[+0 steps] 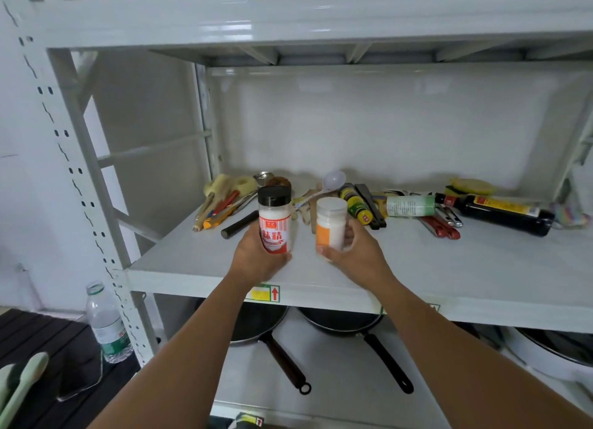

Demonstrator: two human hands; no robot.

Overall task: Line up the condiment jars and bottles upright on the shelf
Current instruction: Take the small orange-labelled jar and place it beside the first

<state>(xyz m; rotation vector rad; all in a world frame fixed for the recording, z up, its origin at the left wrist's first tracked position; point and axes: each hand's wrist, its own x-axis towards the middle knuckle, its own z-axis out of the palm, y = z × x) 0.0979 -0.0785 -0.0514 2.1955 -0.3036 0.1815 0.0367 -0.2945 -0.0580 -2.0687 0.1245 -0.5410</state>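
Observation:
My left hand (256,255) grips a black-capped jar (275,218) with a red and white label, held upright over the front of the white shelf (449,268). Just to its right, my right hand (356,255) holds a white-lidded jar (331,223) with an orange label, also upright. Farther back several bottles lie on their sides: a small green and yellow bottle (356,204), a pale green bottle (410,205) and a large dark sauce bottle (500,213). A brown-lidded jar (278,182) shows behind the black cap.
Wooden utensils and pens (221,204) pile at the back left, a white ladle (333,180) and red-handled tools (441,226) among the bottles, sponges (470,186) at back right. Black pans (349,326) sit on the lower shelf. A water bottle (107,322) stands left of the rack.

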